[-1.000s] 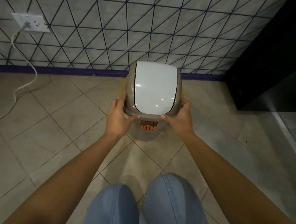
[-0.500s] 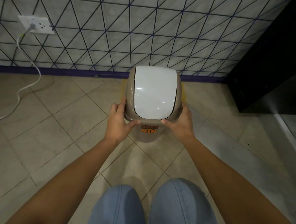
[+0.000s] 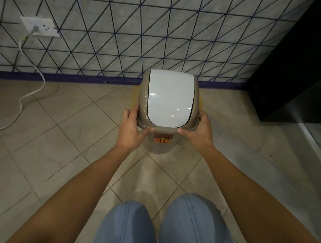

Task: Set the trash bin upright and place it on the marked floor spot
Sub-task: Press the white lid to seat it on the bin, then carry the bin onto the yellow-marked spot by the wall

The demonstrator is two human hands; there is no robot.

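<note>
A beige trash bin [image 3: 162, 146] with a white swing lid [image 3: 169, 97] and an orange "BIN" label stands upright on the tiled floor close to the wall. My left hand [image 3: 131, 130] grips the left side of its top rim and my right hand [image 3: 198, 132] grips the right side, thumbs on the near edge. Yellow floor marking [image 3: 201, 105] shows as strips on both sides of the bin; the bin covers the rest of it.
A tiled wall with a purple baseboard [image 3: 64, 77] runs just behind the bin. A black cabinet [image 3: 299, 73] stands at the right. A white cable [image 3: 28, 94] hangs from a wall socket [image 3: 40, 26] at the left and trails over the floor. My knees are below.
The view has tilted slightly, so the bin and both hands sit a little lower in the frame. My grip on the rim is unchanged.
</note>
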